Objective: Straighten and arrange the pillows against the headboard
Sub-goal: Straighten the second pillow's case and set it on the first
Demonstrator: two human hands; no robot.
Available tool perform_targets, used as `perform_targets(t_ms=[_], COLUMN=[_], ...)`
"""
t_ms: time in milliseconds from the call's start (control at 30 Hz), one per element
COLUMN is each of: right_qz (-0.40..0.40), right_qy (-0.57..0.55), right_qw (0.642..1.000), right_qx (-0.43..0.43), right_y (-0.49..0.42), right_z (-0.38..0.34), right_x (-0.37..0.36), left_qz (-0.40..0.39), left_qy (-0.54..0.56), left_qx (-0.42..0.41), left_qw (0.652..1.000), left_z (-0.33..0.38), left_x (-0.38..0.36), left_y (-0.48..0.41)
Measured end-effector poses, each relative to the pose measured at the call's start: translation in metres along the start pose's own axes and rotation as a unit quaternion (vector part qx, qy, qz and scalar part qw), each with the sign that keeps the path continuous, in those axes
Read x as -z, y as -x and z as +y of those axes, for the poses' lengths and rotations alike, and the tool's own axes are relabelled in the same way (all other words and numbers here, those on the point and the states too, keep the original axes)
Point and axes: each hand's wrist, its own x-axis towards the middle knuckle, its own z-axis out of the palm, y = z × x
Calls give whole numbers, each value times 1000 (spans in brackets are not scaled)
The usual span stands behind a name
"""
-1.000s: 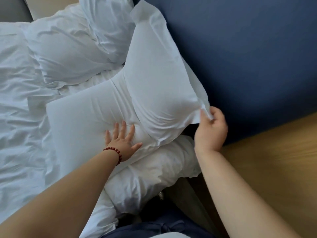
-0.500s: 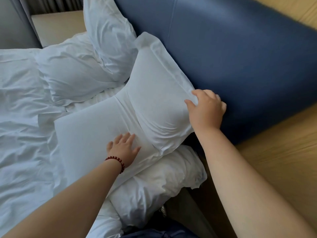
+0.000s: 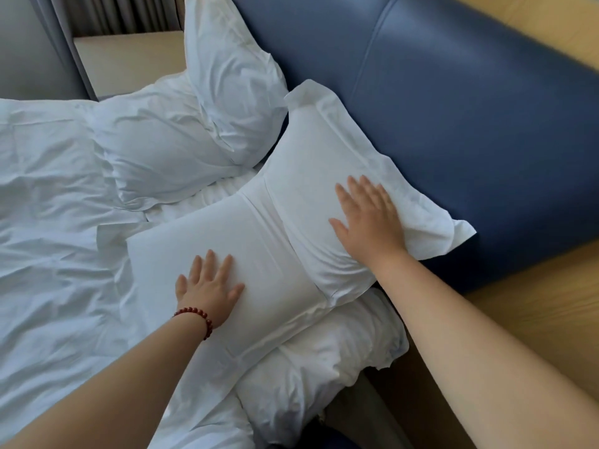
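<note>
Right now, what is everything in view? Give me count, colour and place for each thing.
bent pillow: one, white, upper half against the headboard, lower half flat on the bed
lower pillow: one, white, puffy, beneath the bent pillow
flat far pillow: one, white, lying on the bed further along
propped far pillow: one, white, leaning on the headboard
headboard: one, blue, padded, upper right
bedding: white, rumpled, left
bedside surface: one, beige, top left
curtain: grey, top left
wood surface: tan, right
bracelet: one, red beads, left wrist
left hand: flat on the bent pillow's lower half
right hand: flat on its upper half
</note>
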Motion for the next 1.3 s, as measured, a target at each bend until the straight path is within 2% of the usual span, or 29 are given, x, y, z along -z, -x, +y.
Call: perform_targets(t_ms=[100, 200, 400, 667, 733, 800, 900, 967, 1033, 1100, 1200, 1300], right_qz=[-75, -113, -119, -163, -183, -229, -298, -328, -351, -377, -444, -437], right_qy=[88, 154, 228, 294, 288, 240, 89, -15, -74, -63, -15, 21], right_qw=[991, 977, 955, 917, 911, 911, 914, 915, 914, 909, 888, 892], right_qx=[60, 94, 146, 216, 229, 243, 258, 234, 191, 168, 122, 113], right_y=[-19, -40, -90, -195, -226, -252, -279, -291, -301, -310, -322, -336], right_z=[-21, -38, -51, -79, -89, -101, -124, -140, -150, -155, -157, -151], right_x=[-16, -35, -64, -92, -100, -111, -138, -160, -182, -201, -218, -223], left_qz=[-8, -7, 6, 10, 21, 8, -61, -86, -90, -89, -24, 63], left_qy=[-13, -23, -33, 8, 29, 61, 132, 148, 113, 108, 270, 363], left_qx=[-12, -13, 4, 11, 31, 86, 178, 192, 199, 203, 197, 187], left_qw=[1000, 1000, 999, 1000, 999, 994, 973, 966, 969, 969, 942, 911], left_z=[-7, -7, 6, 11, -5, -33, -81, -101, -116, -129, -147, -151], left_x=[1, 1, 8, 40, 50, 58, 62, 65, 67, 69, 63, 56], left_y=[-13, -27, -69, -166, -188, -207, -225, -231, -236, -240, -241, -241])
